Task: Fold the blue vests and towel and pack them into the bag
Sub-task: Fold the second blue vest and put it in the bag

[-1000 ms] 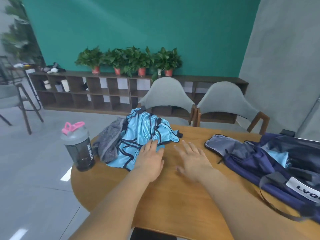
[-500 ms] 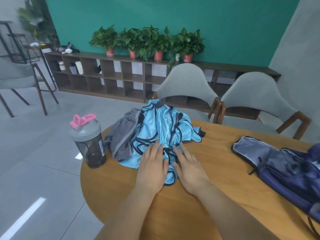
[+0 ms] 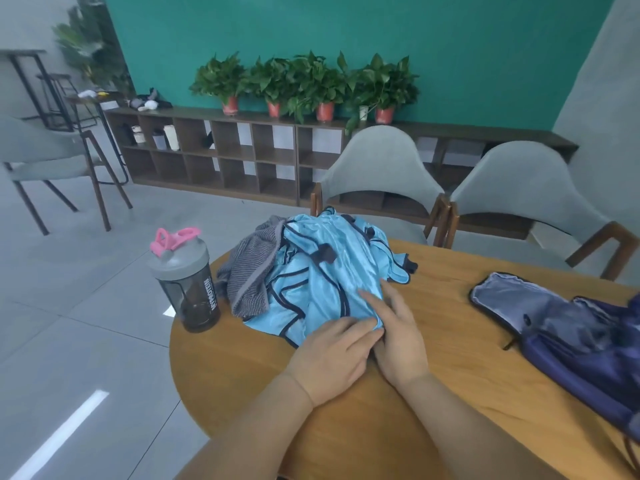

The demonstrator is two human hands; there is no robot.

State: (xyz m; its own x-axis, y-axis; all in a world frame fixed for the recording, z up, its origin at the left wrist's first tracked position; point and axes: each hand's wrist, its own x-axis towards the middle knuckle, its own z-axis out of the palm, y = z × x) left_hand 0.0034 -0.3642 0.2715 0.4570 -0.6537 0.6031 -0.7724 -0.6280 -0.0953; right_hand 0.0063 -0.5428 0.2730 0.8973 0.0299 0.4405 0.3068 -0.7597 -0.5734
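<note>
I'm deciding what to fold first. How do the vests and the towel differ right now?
The vests are shiny light blue with dark trim; the towel is dull grey, finely striped. The left hand and right hand touch the vests; the towel lies untouched, left of them by the bottle. Both are crumpled, unfolded, on the table.

Looks like an office lounge or break room: a teal wall (image 3: 450, 46), potted plants (image 3: 304, 84) lining a low cubby shelf (image 3: 242, 157), grey upholstered chairs (image 3: 384, 168) around a round wooden surface (image 3: 450, 341).
</note>
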